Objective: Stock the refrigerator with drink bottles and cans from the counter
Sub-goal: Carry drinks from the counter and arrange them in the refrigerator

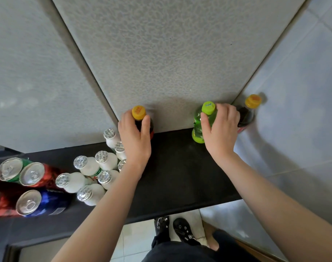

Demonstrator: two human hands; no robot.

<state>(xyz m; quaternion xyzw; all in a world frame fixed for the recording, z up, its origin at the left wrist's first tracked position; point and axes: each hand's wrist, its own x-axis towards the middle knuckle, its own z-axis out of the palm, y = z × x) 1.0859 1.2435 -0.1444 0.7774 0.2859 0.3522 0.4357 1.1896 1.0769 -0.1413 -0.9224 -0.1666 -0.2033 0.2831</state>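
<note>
Both forearms reach over black counter point(172, 167): left hand point(135, 137) wraps dark yellow-cap bottle point(142, 120), right hand point(221, 127) wraps green bottle point(203, 123) to its right. Pickup step; next lift both clear, probably to a fridge out of view.

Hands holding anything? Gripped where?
Left hand grips the dark bottle at its shoulder; right hand grips the green bottle just below its cap.
</note>
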